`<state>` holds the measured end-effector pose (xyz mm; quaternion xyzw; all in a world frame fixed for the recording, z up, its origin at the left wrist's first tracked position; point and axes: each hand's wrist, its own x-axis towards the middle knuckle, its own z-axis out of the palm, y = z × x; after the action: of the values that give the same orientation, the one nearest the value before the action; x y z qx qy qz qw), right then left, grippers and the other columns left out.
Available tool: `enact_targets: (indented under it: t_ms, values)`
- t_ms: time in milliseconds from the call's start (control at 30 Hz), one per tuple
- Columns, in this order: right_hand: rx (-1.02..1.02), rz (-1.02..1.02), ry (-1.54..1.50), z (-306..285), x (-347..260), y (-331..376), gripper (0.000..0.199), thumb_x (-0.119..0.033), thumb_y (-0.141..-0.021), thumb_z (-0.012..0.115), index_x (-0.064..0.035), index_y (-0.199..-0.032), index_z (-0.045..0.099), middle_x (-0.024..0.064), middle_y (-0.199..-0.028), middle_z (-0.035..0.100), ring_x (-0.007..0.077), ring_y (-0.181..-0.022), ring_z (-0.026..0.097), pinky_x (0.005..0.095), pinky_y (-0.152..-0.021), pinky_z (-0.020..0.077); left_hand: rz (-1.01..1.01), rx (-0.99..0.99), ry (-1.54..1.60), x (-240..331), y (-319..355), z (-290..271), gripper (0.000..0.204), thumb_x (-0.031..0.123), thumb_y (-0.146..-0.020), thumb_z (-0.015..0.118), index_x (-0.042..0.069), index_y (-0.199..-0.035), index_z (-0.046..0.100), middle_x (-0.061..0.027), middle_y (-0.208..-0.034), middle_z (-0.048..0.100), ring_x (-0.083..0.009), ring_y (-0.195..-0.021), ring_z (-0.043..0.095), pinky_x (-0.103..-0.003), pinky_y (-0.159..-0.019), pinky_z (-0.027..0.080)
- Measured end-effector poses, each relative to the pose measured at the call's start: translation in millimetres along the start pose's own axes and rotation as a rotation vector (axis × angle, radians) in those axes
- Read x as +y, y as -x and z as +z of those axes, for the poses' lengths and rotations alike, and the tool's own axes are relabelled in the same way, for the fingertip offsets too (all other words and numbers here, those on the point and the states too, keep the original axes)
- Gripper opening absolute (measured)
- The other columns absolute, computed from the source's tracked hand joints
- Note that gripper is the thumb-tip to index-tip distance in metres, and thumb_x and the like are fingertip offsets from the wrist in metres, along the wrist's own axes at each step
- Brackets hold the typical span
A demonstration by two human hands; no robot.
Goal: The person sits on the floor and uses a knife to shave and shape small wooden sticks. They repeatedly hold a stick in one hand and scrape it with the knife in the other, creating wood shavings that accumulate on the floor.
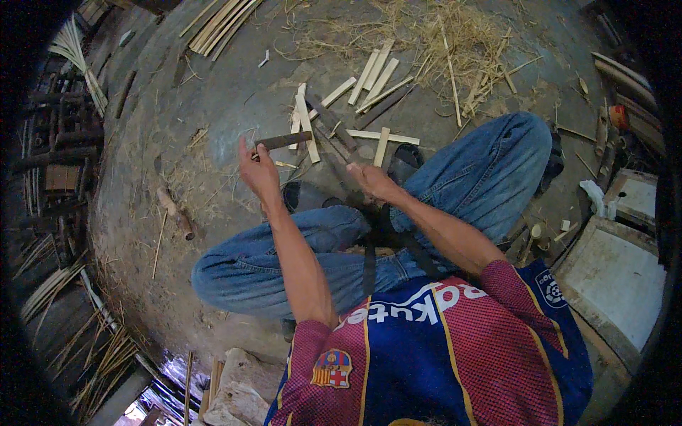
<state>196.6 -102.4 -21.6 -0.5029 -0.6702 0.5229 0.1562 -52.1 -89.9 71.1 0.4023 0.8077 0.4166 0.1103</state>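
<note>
My left hand (258, 174) is closed on one end of a short dark brown strip (288, 139), which looks like bamboo or wood and points right. My right hand (374, 182) is wrapped around the near end of what looks like a long knife (332, 122). Its dark, narrow blade slants away to the upper left, and its handle is mostly hidden in my fingers. The strip's right end is close to the blade; whether they touch, I cannot tell. Pale split strips (308, 122) lie around the blade, and two of them cross (382, 145) beyond my right hand.
Curly shavings (455, 35) and more strips lie on the far floor. A bundle of slats (226, 27) is at the far left. A short bamboo tube (186, 226) rests beside my left knee. Dark poles stack along the left side; white-topped boxes (618, 263) stand at the right.
</note>
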Motion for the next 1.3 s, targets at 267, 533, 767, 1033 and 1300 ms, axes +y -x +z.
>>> enact_targets:
  t_ms: [267, 533, 767, 1033, 1300]
  values:
    - [-0.215, 0.057, -0.044, -7.9, -84.4, 6.3, 0.050, -0.048, -0.099, 0.041, -0.0034, -0.104, 0.063, 0.0248, -0.097, 0.064, 0.0443, -0.090, 0.060, 0.0502, -0.080, 0.0463, 0.019, 0.010, 0.100, -21.3, -3.2, 7.2, 0.026, 0.010, -0.089, 0.065, -0.003, -0.111, 0.067, -0.0165, -0.090, 0.071, -0.0220, -0.080, 0.069, -0.032, -0.072, 0.052]
    - [-0.105, 0.046, -0.012, -4.1, -51.1, -1.6, 0.044, -0.043, -0.098, 0.048, -0.0015, -0.097, 0.063, 0.0240, -0.084, 0.063, 0.0417, -0.081, 0.061, 0.0487, -0.074, 0.0469, 0.024, 0.011, 0.043, -3.8, 1.0, 5.1, 0.025, 0.008, -0.088, 0.066, -0.004, -0.110, 0.068, -0.0177, -0.092, 0.071, -0.0210, -0.082, 0.069, -0.032, -0.074, 0.052]
    - [-0.073, 0.077, 0.033, 8.1, 4.6, -14.8, 0.046, -0.043, -0.098, 0.047, -0.0003, -0.097, 0.063, 0.0237, -0.087, 0.064, 0.0402, -0.083, 0.063, 0.0468, -0.073, 0.0462, 0.077, -0.004, 0.043, -2.8, -3.3, 7.8, 0.023, 0.010, -0.090, 0.064, -0.004, -0.108, 0.068, -0.0184, -0.089, 0.071, -0.0212, -0.081, 0.070, -0.033, -0.072, 0.053]
    - [-0.092, 0.166, -0.018, 18.2, 16.3, -7.8, 0.060, -0.052, -0.098, 0.041, 0.0043, -0.103, 0.059, 0.0226, -0.080, 0.064, 0.0427, -0.082, 0.062, 0.0467, -0.074, 0.0482, -0.014, -0.042, 0.239, -8.6, 0.5, 8.7, 0.021, 0.013, -0.087, 0.069, -0.003, -0.101, 0.068, -0.0144, -0.081, 0.071, -0.0188, -0.072, 0.069, -0.031, -0.066, 0.051]
    - [0.025, 0.021, -0.058, 36.9, 41.6, -21.9, 0.060, -0.053, -0.098, 0.040, 0.0032, -0.093, 0.061, 0.0184, -0.074, 0.063, 0.0297, -0.065, 0.064, 0.0434, -0.061, 0.0494, -0.026, 0.105, -0.036, 10.8, -1.2, 9.2, 0.028, 0.023, -0.081, 0.078, -0.004, -0.082, 0.070, -0.0085, -0.064, 0.063, -0.0168, -0.054, 0.053, -0.033, -0.055, 0.043]
